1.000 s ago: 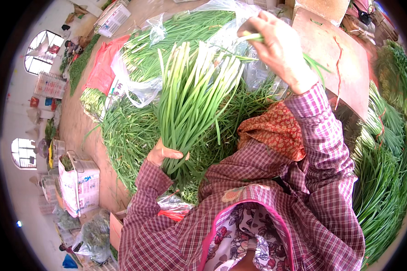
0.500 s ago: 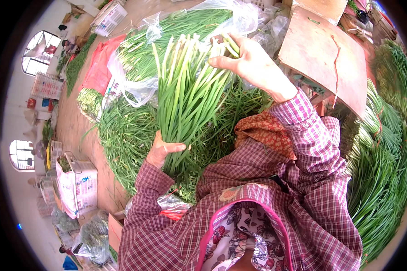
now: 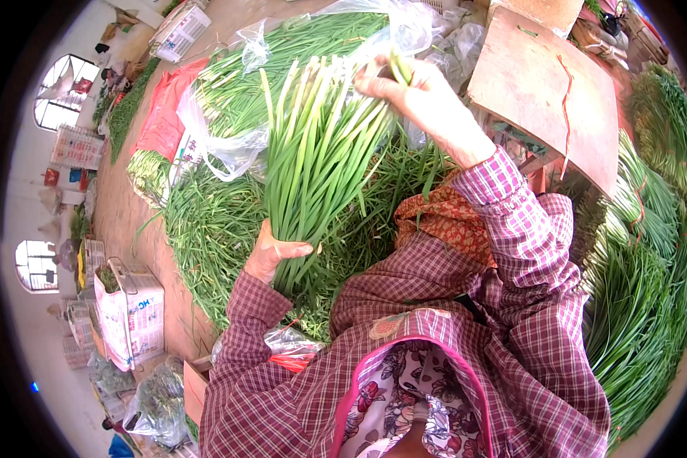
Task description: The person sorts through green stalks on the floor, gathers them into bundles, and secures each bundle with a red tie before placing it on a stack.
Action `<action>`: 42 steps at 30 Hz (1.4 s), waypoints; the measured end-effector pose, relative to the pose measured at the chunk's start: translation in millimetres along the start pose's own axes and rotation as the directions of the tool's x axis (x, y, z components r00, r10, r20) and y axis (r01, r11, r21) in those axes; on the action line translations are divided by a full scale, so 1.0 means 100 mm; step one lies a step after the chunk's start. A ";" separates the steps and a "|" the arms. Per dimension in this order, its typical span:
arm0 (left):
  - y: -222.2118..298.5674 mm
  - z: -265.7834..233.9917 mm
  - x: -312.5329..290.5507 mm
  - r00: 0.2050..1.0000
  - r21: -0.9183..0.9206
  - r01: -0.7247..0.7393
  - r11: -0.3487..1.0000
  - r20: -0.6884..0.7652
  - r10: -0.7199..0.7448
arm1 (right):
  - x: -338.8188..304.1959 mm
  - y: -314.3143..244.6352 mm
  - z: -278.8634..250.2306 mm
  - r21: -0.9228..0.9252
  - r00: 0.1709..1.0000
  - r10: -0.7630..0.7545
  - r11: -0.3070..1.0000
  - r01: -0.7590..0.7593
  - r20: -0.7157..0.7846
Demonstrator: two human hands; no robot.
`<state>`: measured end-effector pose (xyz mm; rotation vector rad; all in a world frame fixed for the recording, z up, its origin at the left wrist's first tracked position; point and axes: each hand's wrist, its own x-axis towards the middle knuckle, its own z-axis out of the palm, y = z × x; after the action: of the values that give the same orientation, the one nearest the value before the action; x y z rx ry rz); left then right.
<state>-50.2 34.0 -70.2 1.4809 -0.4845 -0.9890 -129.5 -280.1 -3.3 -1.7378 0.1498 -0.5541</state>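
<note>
My left hand (image 3: 270,254) is wrapped round the lower, leafy part of a bunch of garlic chives (image 3: 317,156), its thumb lying across the front. The pale stalk ends fan out upward and away from me. At the bunch's upper right, my right hand (image 3: 435,103) is closed, pinching a few chive stalks between thumb and fingers; the tips of its fingers are partly hidden behind the stalks. Beneath the bunch spreads a heap of loose green leaves (image 3: 214,240). Just beyond it, more chives (image 3: 313,40) lie in a clear plastic bag (image 3: 233,149).
A wooden board (image 3: 546,99) with a red tie hanging on it stands at my right. Stacks of tied chives (image 3: 649,328) fill the far right. A red bag (image 3: 164,107) lies at the far left, and a pink-and-white bag (image 3: 133,313) stands on the floor left of me.
My right hand has shifted slightly, its fingers curling in more around the few stalks it pinches. My left hand keeps its hold on the bunch, almost unmoved.
</note>
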 end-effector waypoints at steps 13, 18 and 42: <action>-0.26 -0.49 -0.20 0.994 -0.026 0.061 0.998 0.089 -0.059 | 0.09 0.36 -2.32 -0.588 0.563 -0.445 0.804 -0.093 -0.697; -0.50 -1.05 -0.24 0.967 -0.100 -0.037 0.994 0.248 0.061 | -0.08 0.61 -2.23 -0.784 0.663 -0.487 0.564 -0.258 -0.568; 0.12 0.78 0.43 0.900 -0.399 -0.003 0.917 0.399 0.176 | 0.33 0.03 -0.25 0.974 0.973 0.204 0.172 -0.145 0.108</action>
<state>-86.1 -48.6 -64.2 0.8714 -0.6225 -1.2606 -111.3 -315.2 6.8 -0.3573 -0.0042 -0.3494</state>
